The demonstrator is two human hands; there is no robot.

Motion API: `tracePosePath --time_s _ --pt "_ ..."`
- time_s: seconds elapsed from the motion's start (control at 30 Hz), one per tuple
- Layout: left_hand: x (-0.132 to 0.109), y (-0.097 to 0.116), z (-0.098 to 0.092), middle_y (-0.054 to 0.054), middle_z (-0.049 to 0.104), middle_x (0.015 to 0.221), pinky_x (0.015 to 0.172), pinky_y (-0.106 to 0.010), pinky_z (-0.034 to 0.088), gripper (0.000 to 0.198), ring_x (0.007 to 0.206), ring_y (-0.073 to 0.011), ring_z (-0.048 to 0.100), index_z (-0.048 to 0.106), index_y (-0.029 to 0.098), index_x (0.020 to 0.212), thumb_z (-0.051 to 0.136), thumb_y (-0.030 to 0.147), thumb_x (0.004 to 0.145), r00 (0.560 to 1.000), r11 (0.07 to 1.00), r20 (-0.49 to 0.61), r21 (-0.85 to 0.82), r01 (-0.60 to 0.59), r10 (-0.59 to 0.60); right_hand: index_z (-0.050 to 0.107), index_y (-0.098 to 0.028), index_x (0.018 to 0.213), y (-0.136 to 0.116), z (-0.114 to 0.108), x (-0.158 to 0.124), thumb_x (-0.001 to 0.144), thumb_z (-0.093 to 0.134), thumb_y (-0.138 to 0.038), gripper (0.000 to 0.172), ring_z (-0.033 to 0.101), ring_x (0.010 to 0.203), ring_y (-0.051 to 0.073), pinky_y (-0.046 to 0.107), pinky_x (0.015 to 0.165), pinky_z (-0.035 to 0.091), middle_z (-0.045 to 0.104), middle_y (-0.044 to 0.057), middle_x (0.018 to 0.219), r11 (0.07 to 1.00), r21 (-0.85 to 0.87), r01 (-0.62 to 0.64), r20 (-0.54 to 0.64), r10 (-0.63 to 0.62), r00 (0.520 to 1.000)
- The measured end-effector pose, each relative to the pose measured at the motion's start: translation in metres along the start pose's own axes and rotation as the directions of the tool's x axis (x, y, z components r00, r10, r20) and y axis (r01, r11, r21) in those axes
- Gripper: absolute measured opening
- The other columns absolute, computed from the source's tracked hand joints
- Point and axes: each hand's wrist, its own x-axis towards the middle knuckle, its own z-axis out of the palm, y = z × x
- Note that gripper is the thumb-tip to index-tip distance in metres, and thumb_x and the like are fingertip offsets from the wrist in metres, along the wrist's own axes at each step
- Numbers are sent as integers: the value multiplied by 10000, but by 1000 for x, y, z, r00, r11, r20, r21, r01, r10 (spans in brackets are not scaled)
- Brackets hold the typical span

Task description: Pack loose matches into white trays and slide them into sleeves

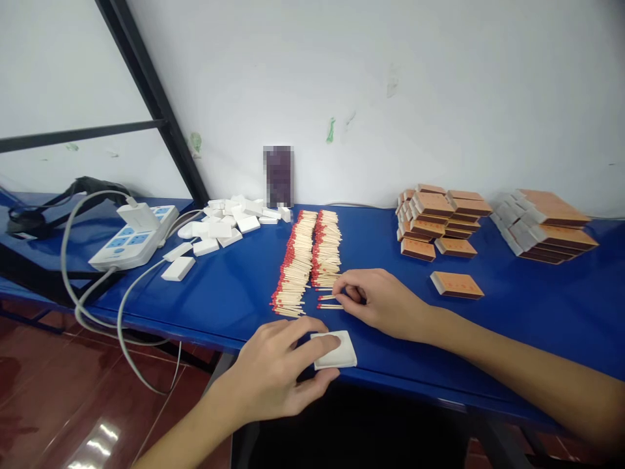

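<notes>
My left hand (280,365) grips a small white matchbox tray (344,355) near the table's front edge, with thumb and fingers at its sides and a finger over its top. What lies inside the tray cannot be made out. Just beyond it, my right hand (378,299) is closed in a pinch at the pale ends of loose red-headed matchsticks (329,306). Its fingertips hide those ends. Two long rows of matchsticks stretch away from me, a left row (295,264) and a right row (326,246), their red heads mostly pointing left.
White trays (219,228) lie heaped at the back left, near a power strip (137,238) with looping cables. Orange matchboxes stand in a stack (430,212) and a farther-right stack (547,225). A single matchbox (458,284) lies in front. A pixelated dark object (279,176) leans against the wall.
</notes>
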Motion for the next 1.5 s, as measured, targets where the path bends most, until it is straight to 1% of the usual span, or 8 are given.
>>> tracePosePath --time_s 0.17,0.43,0.57,0.7,0.87,1.0,1.17,1.5 --pt "0 1 1 -51 672 1105 705 -318 544 248 892 -195 689 575 222 1153 601 281 913 1000 1000 -12 7 2 -2 648 -196 837 -2 -3 -1 838 548 -188 100 402 506 90 229 534 307 464 -63 570 995 84 -54 15 53 998" --pt "-2 0 1 -45 674 1105 695 -319 544 247 886 -196 694 579 228 1152 598 289 913 1000 1000 -14 10 13 -13 666 -194 782 -4 -3 -3 858 558 -232 137 411 517 89 229 529 303 490 -50 576 994 107 -23 21 21 1000" --pt "-1 0 1 -44 669 1122 718 -319 544 271 915 -195 690 574 234 1178 598 291 915 999 999 8 2 34 -34 678 -197 857 -2 -1 -3 867 563 -233 121 401 511 92 230 530 309 463 -59 563 996 86 -18 -33 21 999" --pt "-1 1 1 -43 667 1138 742 -318 543 283 942 -193 686 570 237 1194 596 290 917 999 999 14 -4 42 -42 694 -190 935 2 2 -1 905 530 -242 174 450 541 107 236 558 337 517 -38 594 999 44 2 -80 1 997" --pt "-1 0 0 -42 665 1140 744 -318 540 280 929 -188 684 570 235 1189 600 292 917 999 999 21 -6 39 -39 716 -186 910 2 4 -1 919 510 -229 211 490 567 116 243 581 350 582 -9 631 999 -3 51 -90 -51 995" --pt "-1 -1 0 -37 666 1127 728 -318 542 284 919 -188 684 565 235 1188 605 290 913 999 1000 21 -2 31 -31 712 -196 883 3 6 0 909 524 -232 194 494 555 111 237 561 336 588 -18 623 1000 -6 18 -94 -18 995" --pt "0 -1 0 -36 669 1110 712 -319 546 278 894 -188 687 569 232 1178 609 287 908 999 1000 14 5 29 -29 672 -202 823 1 6 5 880 560 -234 130 451 490 92 230 536 310 533 -57 537 997 11 -74 -51 75 996" --pt "0 0 0 -54 671 1096 730 -289 556 253 902 -175 687 594 215 1160 587 292 919 1000 1000 -1 5 22 -22 632 -193 744 -4 -4 4 845 563 -200 123 414 480 86 234 526 304 503 -65 527 997 50 -51 33 49 998"
